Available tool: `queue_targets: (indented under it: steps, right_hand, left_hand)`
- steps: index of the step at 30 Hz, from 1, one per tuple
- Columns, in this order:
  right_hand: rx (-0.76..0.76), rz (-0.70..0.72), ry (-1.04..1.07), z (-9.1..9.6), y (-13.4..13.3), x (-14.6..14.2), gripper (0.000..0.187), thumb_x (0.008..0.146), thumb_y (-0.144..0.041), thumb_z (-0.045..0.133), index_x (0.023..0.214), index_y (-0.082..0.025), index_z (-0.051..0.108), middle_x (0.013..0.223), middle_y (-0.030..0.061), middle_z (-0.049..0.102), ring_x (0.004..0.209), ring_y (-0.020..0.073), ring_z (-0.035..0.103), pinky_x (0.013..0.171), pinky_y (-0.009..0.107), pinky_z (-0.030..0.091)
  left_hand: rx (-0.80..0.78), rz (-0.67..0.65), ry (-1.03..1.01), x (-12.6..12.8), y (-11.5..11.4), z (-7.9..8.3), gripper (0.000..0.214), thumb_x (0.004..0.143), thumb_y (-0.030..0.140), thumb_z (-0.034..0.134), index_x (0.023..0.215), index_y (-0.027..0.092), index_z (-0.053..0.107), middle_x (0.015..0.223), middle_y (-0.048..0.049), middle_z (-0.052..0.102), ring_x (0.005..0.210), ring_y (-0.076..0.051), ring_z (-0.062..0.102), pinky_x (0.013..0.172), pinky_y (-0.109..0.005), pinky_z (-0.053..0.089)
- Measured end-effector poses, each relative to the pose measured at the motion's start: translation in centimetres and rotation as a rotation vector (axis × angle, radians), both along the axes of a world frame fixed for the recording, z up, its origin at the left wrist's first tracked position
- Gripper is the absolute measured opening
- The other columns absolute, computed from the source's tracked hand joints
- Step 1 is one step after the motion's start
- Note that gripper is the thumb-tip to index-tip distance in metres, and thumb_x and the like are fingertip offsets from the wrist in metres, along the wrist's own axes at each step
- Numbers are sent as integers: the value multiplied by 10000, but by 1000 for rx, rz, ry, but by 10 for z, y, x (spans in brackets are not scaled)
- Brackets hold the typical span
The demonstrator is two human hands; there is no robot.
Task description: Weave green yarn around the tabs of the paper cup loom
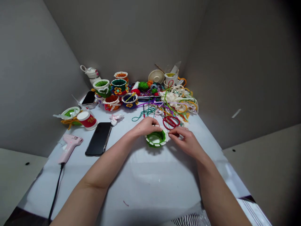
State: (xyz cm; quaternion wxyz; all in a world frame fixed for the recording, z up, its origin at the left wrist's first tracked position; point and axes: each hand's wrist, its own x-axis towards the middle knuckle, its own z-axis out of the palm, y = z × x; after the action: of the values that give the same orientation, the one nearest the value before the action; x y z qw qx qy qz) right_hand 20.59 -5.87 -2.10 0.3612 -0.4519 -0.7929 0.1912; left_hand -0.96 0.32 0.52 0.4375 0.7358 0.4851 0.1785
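Grasping the far-left rim of a small round bowl (157, 145), green and yarn-like with a white notched edge, your left hand (149, 126) curls over it. Your right hand (185, 139) has thumb and finger pinched together at the right edge; what they pinch, I cannot tell. The bowl sits between both hands on the white-covered counter (141, 175), opening upward, with no long axis. Red-looped scissors (172, 122) lie nearest, just behind your right hand; farther back spreads a tangled multicoloured yarn heap (180, 100). Leftward, a black rectangular phone (99, 139) lies well apart.
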Motion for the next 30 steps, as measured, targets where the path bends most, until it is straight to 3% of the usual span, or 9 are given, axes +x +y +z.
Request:
queue_targets:
  steps: [7, 17, 30]
  right_hand:
    - [39, -26, 65, 2, -3, -2, 119, 898, -256, 602, 818, -207, 675, 770, 35, 688, 736, 183, 593, 742, 345, 449]
    - [130, 89, 24, 4, -6, -4, 102, 905, -220, 594, 816, -214, 644, 729, 18, 660, 728, 180, 580, 797, 380, 406]
    - [69, 138, -55, 9, -6, 2, 141, 888, -206, 566, 773, -213, 648, 685, 11, 646, 705, 174, 563, 782, 363, 392]
  left_hand:
    - [-4, 18, 4, 1, 0, -2, 322, 683, 454, 681, 744, 139, 706, 710, -22, 653, 680, -148, 571, 587, -244, 408]
    - [1, 25, 20, 1, 3, -5, 331, 667, 461, 686, 736, 138, 702, 689, -21, 644, 639, -134, 545, 577, -242, 401]
    - [-72, 51, -31, 0, -1, 1, 285, 666, 422, 690, 720, 142, 673, 699, -17, 624, 642, -128, 539, 566, -241, 391]
